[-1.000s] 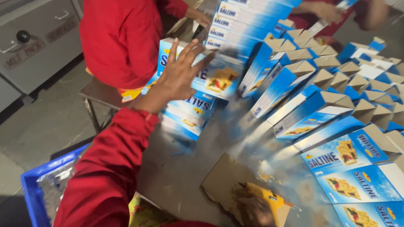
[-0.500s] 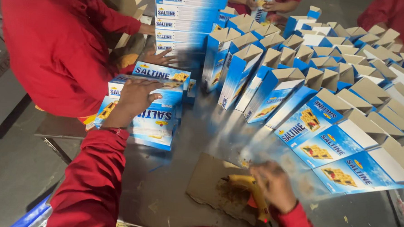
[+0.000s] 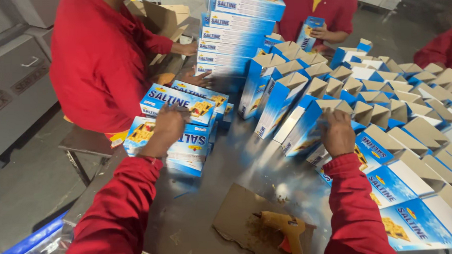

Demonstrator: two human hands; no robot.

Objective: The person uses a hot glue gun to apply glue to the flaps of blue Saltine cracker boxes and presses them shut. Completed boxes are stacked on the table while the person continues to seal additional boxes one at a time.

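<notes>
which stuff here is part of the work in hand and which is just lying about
In hand:
- left hand on stacked closed blue cracker boxes
- right hand at open-flapped blue cardboard box

Lying about:
- yellow glue gun on brown cardboard scrap
- blue plastic crate

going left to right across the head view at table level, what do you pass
blue crate → left hand on the stack of closed blue boxes → yellow glue gun on a cardboard scrap → right hand at an open-flapped box → rows of open boxes
</notes>
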